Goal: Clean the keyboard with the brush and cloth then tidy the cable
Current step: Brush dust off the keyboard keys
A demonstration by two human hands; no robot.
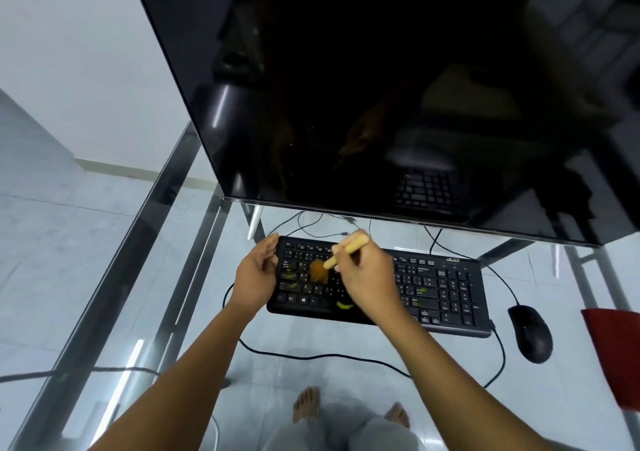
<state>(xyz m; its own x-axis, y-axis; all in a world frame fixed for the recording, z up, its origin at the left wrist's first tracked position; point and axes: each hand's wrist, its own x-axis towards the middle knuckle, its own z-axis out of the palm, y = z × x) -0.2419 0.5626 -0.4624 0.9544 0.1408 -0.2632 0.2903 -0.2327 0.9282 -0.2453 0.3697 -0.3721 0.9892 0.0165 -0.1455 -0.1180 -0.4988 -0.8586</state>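
On the glass table (138, 277), as the head camera sees it, the black keyboard (446, 295) lies just below the dark monitor (381, 87). Its long axis runs left to right and dips a little toward the right end. The left hand (258, 272) grips the keyboard's left end, fingers curled at the edge, apparently to steady it. The right hand (365, 274) is closed round the brush (346, 248) and pinches its wooden handle much like a pen. The handle slants up and to the right, and the orange bristles touch the keys of the left half, between the two hands.

What the next strokes turn on is that most of the keyboard stretches away to the right of the bristles, along its long axis. Green scraps (344, 305) sit on keys just below the right hand, with a few by the left hand and more toward the number block. I judge the brush has to work rightward, on the right hand's own side.

The red cloth (616, 357) lies at the table's right edge, beyond the mouse (530, 333) and well apart from both hands, nearer the right one. The cable (329, 357) trails in a loose loop on the near side of the keyboard, not yet tidied. This looks like the brushing step, early in the task.
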